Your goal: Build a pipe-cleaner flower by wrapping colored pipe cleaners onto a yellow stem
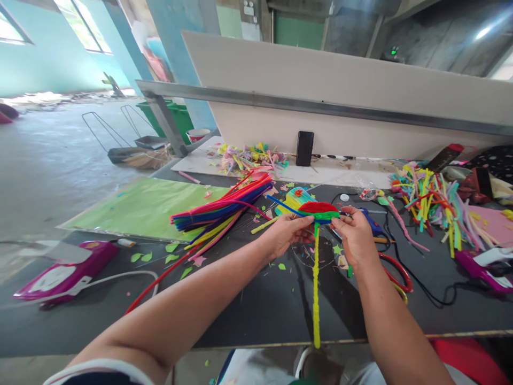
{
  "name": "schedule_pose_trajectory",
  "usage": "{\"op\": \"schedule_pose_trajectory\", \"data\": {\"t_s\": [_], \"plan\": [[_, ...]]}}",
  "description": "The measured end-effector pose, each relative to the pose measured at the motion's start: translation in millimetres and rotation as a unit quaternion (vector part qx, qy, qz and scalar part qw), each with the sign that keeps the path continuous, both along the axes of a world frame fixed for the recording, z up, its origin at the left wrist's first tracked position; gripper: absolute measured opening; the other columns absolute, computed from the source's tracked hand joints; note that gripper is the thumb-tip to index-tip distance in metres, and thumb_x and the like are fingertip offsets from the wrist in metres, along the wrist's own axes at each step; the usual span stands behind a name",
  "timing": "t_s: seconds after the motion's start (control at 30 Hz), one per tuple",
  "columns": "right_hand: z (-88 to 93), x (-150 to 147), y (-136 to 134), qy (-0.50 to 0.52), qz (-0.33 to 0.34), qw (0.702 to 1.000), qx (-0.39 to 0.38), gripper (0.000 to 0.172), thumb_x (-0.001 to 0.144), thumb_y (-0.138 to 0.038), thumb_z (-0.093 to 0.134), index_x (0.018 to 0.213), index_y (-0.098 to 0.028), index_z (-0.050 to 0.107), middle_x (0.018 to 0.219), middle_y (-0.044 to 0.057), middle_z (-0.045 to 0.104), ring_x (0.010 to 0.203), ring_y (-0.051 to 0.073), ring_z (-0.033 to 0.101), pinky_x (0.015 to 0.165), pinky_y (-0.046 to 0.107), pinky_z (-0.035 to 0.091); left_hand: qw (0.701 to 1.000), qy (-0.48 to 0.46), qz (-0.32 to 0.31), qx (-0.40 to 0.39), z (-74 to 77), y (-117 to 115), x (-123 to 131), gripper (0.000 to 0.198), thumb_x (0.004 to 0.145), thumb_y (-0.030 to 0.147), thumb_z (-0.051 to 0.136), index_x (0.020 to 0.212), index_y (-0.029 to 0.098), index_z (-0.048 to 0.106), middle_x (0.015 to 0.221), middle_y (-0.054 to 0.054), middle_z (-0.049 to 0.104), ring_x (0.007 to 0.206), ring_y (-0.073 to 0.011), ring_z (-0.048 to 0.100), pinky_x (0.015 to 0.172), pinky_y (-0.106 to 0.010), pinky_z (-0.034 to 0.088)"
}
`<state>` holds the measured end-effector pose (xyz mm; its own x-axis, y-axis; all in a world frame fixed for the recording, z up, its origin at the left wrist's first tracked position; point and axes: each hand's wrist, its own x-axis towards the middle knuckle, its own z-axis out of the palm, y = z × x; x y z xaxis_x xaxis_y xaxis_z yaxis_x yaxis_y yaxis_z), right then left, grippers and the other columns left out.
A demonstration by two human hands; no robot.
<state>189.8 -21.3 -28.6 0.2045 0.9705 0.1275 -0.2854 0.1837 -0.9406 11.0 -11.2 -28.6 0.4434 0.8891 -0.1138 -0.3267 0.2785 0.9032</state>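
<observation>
Between my two hands is a pipe-cleaner craft piece (326, 215) with red, green and blue rows. A fuzzy yellow stem (316, 289) hangs down from it past the table edge, and a loose blue pipe cleaner (282, 204) sticks out to the left. My left hand (294, 230) pinches its left end with thumb and fingers. At the right end, the fingertips of my right hand (353, 230) are closed on it. Just behind lies a yellow and light-blue fuzzy piece (298, 198), partly covered. A blue tool (372, 223), perhaps a glue gun, is beyond my right hand.
A bundle of long pipe cleaners (224, 206) lies left, by a green sheet (144, 206). Short pieces are heaped at the back (250, 158) and right (433, 192). A phone (304, 148) leans on the white board (340, 128). Red-handled scissors (404, 275) and cables lie right.
</observation>
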Motion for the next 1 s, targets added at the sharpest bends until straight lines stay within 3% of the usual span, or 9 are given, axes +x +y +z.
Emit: {"op": "schedule_pose_trajectory", "data": {"t_s": [0.23, 0.43, 0.77, 1.0], "plan": [[2.2, -2.5, -2.4, -0.074, 0.041, 0.996, -0.038, 0.046, 0.059, -0.029, 0.08, 0.093, -0.022, 0.05, 0.072, -0.004, 0.068, 0.062, 0.015, 0.062, 0.066, 0.03, 0.049, 0.999, 0.021, 0.026, 0.038, -0.7, -0.1, 3.3, 0.033, 0.067, 0.039, 0.076, 0.079, 0.009, 0.068, 0.071, -0.005, 0.067, 0.058, -0.0118, 0.06, 0.06, -0.027, 0.048], [-0.6, 0.1, 0.1, -0.099, 0.046, 0.993, -0.054, 0.043, 0.057, -0.029, 0.081, 0.088, -0.023, 0.051, 0.065, -0.005, 0.065, 0.055, 0.015, 0.06, 0.059, 0.03, 0.049, 0.995, 0.061, 0.028, 0.077, 3.0, -3.5, 4.8, 0.029, 0.069, 0.037, 0.074, 0.063, 0.01, 0.064, 0.057, -0.003, 0.062, 0.05, -0.0103, 0.055, 0.055, -0.025, 0.044], [3.8, 2.7, -0.3, -0.012, 0.11, 0.992, -0.058, 0.039, 0.056, -0.031, 0.082, 0.088, -0.02, 0.063, 0.081, 0.0, 0.067, 0.065, 0.014, 0.059, 0.058, 0.027, 0.046, 0.986, 0.102, 0.042, 0.125, 5.9, -4.3, 2.4, 0.026, 0.071, 0.034, 0.071, 0.06, 0.012, 0.062, 0.047, 0.0, 0.057, 0.045, -0.009, 0.051, 0.052, -0.023, 0.039], [2.7, 4.0, -1.5, -0.056, 0.101, 0.993, -0.037, 0.028, 0.062, -0.035, 0.078, 0.082, -0.019, 0.066, 0.079, 0.0, 0.068, 0.067, 0.015, 0.059, 0.063, 0.028, 0.047, 0.986, 0.092, 0.041, 0.134, 1.7, -2.1, 3.8, 0.028, 0.07, 0.039, 0.072, 0.074, 0.012, 0.065, 0.055, 0.001, 0.057, 0.049, -0.0088, 0.048, 0.054, -0.024, 0.04]]}}
